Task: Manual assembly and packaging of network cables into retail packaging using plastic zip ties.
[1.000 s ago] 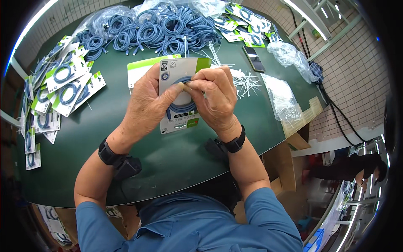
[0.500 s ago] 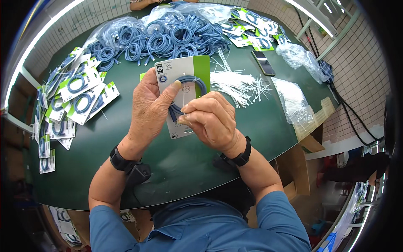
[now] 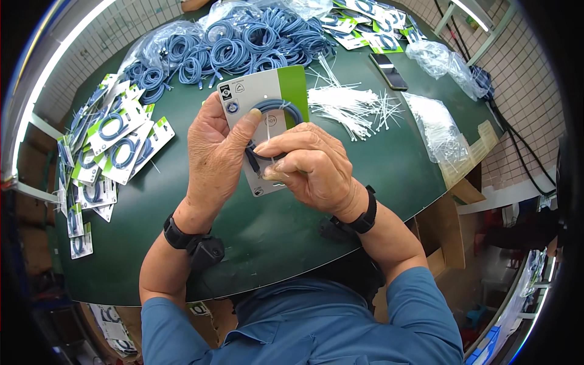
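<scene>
card point(image 3: 278, 125) — smooth, paper-like surface

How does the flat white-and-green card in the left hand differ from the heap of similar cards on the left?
The held card is single; the heap has many overlapping cards. The left hand grips the held card; the heap rests on the dark green table. Both carry coiled blue cable.

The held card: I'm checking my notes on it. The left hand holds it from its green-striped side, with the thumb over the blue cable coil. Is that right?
Not quite: the head view shows the left hand holding the card from its white side; the green strip is on the opposite side. The thumb is indeed over the blue cable coil.
</scene>
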`<control>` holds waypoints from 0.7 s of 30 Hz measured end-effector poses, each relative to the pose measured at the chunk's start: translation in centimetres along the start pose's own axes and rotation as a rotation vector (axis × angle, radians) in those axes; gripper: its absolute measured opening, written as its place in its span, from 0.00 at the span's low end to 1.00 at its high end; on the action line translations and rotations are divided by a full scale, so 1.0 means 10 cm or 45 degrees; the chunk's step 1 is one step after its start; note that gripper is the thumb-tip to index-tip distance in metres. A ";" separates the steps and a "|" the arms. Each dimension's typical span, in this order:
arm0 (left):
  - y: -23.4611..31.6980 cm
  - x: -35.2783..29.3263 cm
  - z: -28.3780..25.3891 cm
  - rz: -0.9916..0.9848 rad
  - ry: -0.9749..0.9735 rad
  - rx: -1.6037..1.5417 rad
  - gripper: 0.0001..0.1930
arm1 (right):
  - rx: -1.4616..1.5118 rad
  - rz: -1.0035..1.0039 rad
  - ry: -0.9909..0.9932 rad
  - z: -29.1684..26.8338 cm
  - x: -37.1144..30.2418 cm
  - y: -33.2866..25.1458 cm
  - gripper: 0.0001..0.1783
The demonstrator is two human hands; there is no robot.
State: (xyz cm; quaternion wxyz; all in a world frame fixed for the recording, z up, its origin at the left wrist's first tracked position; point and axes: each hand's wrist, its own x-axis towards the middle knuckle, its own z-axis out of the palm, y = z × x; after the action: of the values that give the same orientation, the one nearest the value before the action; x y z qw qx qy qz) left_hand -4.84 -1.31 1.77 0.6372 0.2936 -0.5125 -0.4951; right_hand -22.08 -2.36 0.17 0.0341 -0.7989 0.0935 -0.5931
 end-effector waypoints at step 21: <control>-0.05 -0.03 0.01 -0.026 0.044 0.022 0.15 | 0.206 0.135 0.023 -0.06 -0.02 0.02 0.15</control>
State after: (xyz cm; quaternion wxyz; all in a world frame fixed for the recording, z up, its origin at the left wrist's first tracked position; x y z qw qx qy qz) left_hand -5.14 -1.22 1.28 0.6382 0.3129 -0.5026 -0.4921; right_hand -22.71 -2.46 0.12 0.1289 -0.7820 0.0877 -0.6035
